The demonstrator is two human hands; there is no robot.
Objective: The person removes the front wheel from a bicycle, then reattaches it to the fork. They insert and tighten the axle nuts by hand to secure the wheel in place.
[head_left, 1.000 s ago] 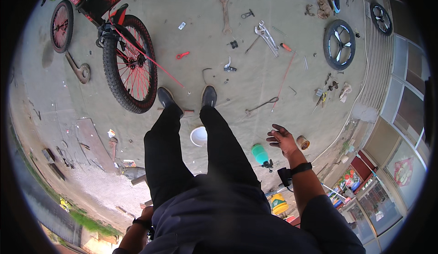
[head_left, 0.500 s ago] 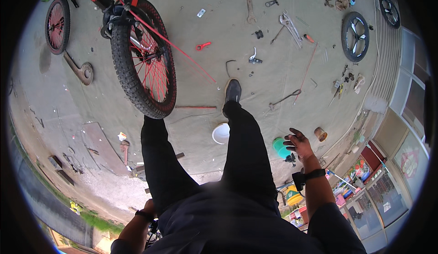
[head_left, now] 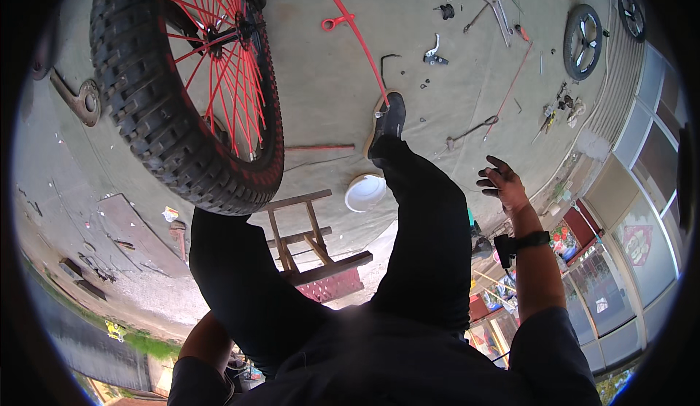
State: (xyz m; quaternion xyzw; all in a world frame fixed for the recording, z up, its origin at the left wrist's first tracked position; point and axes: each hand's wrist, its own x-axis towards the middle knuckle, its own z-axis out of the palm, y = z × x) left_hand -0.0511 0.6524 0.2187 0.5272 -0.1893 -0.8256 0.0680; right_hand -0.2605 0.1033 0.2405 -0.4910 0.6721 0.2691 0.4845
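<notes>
Wheel larger at left, right hand higher, left hand gone from sight

Since the previous frame, the wheel point(head_left: 214, 47) has come to look bigger and fill more of the upper left; the right hand point(head_left: 504, 188) has shifted up and rightward. The left hand, seen earlier, is now concealed by the thigh at lower left; only its forearm point(head_left: 207, 344) shows, so its grip cannot be told. More of a wooden frame with a red panel point(head_left: 328, 269) is exposed between the legs, lower centre.

Obscured: wheel top cut by the upper edge. Green bottle point(head_left: 471, 217), right of centre, reduced to a sliver beside the right thigh. A shape behind the spokes cannot be made out.

Wheel: black tyre point(head_left: 149, 132), deep block tread, red spokes, dark hub; its lower edge overlaps the left thigh in view, contact uncertain. A red cable point(head_left: 355, 32) runs from the top edge down to the right shoe point(head_left: 387, 123); touching or not, unclear.

Right hand: right of centre, fingers spread and slightly bent, nothing held. White bowl point(head_left: 365, 193) on the floor near centre.
</notes>
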